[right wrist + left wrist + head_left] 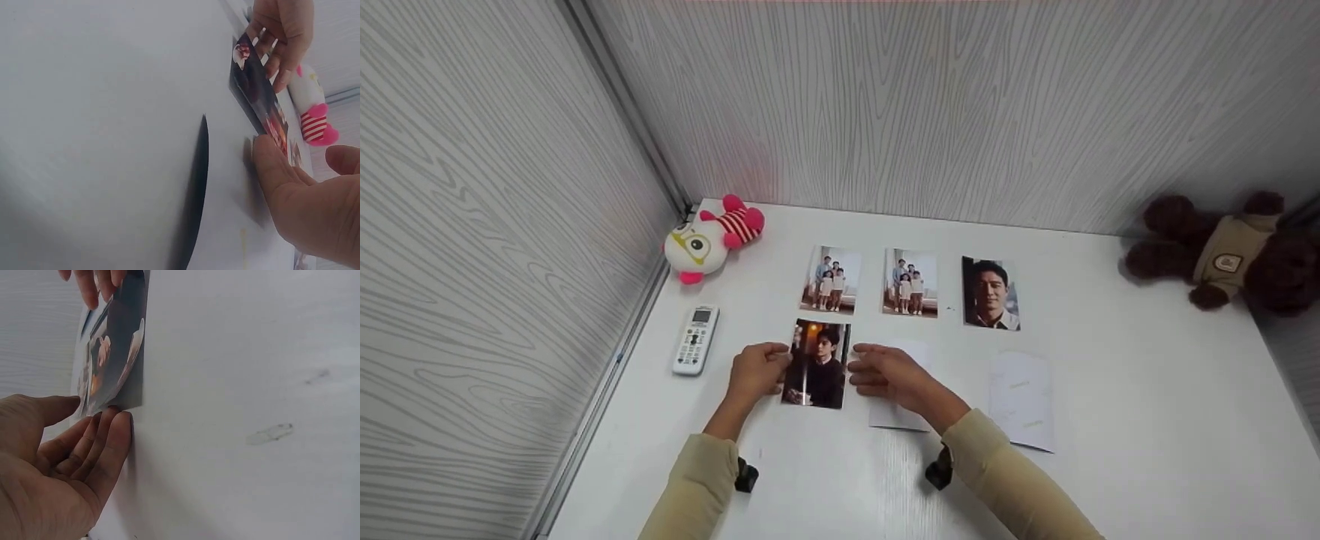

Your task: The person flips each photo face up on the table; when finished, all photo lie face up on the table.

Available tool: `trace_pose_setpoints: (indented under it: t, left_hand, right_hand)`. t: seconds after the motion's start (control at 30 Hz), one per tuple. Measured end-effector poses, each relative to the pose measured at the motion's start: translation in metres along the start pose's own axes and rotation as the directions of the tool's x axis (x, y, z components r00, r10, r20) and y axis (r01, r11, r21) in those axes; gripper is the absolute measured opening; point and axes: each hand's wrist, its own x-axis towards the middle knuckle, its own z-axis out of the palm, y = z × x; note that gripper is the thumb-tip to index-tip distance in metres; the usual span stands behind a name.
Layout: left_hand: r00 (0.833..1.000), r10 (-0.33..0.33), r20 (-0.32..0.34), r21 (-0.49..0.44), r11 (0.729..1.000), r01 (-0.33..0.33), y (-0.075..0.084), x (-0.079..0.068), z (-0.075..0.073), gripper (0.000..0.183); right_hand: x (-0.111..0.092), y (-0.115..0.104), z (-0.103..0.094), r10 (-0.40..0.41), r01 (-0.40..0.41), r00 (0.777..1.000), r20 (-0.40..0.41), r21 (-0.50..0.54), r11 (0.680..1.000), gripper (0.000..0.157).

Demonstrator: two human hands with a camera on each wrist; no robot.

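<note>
A glossy photo print of a person in a dark sweater lies between my two hands. At its left edge is my left hand, fingertips right at the border and thumb spread apart from the fingers. My right hand stands at the opposite edge with its fingers extended and the thumb raised, as the right wrist view shows. Beneath the right hand is a white-backed print, lying face down and partly covered by that hand. In the left wrist view, the photo reaches the left fingers.
Behind the hands lie two matching family photos and a portrait photo. Another face-down print is to the right. A white remote control and a pink-and-white plush toy sit left; a brown teddy bear lies far right.
</note>
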Motion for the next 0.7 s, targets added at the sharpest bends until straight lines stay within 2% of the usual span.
trace_pose_setpoints:
  t: [0.07, 0.27, 0.37, 0.43, 0.5, 0.57, 0.63, 0.7]
  left_hand:
    - [1.000, 0.011, -0.011, -0.005, 1.000, -0.011, 0.002, 0.000, -0.002, 0.031]
    - [0.985, 0.121, -0.119, 0.045, 0.992, -0.117, 0.015, -0.003, -0.003, 0.043]
    - [0.987, 0.118, -0.110, -0.019, 0.992, -0.121, 0.024, -0.011, 0.003, 0.052]
    - [0.990, 0.118, -0.080, -0.077, 0.989, -0.124, 0.031, -0.018, 0.010, 0.053]
    - [0.994, 0.112, -0.019, -0.162, 0.980, -0.113, 0.038, -0.024, 0.017, 0.052]
    - [0.993, 0.103, 0.064, -0.291, 0.953, -0.080, 0.045, -0.029, 0.026, 0.051]
    - [0.984, 0.086, 0.159, -0.390, 0.921, -0.018, 0.051, -0.034, 0.036, 0.051]
    - [0.967, 0.071, 0.244, -0.446, 0.894, 0.047, 0.056, -0.037, 0.046, 0.052]
  right_hand:
    - [-0.004, -0.006, -0.008, -0.016, 0.016, 1.000, 0.016, 0.000, 1.000, 0.046]
    - [-0.019, -0.025, -0.044, -0.073, 0.073, 0.997, 0.012, 0.022, 0.997, 0.047]
    - [-0.029, -0.024, -0.064, -0.078, 0.078, 0.997, -0.019, 0.035, 0.996, 0.048]
    - [-0.038, -0.022, -0.077, -0.075, 0.077, 0.996, -0.046, 0.044, 0.996, 0.049]
    - [-0.046, -0.019, -0.089, -0.067, 0.070, 0.995, -0.074, 0.047, 0.996, 0.050]
    - [-0.053, -0.017, -0.099, -0.061, 0.066, 0.993, -0.098, 0.049, 0.997, 0.050]
    - [-0.058, -0.014, -0.106, -0.056, 0.064, 0.992, -0.116, 0.065, 0.996, 0.050]
    - [-0.063, -0.012, -0.111, -0.051, 0.060, 0.991, -0.124, 0.077, 0.995, 0.051]
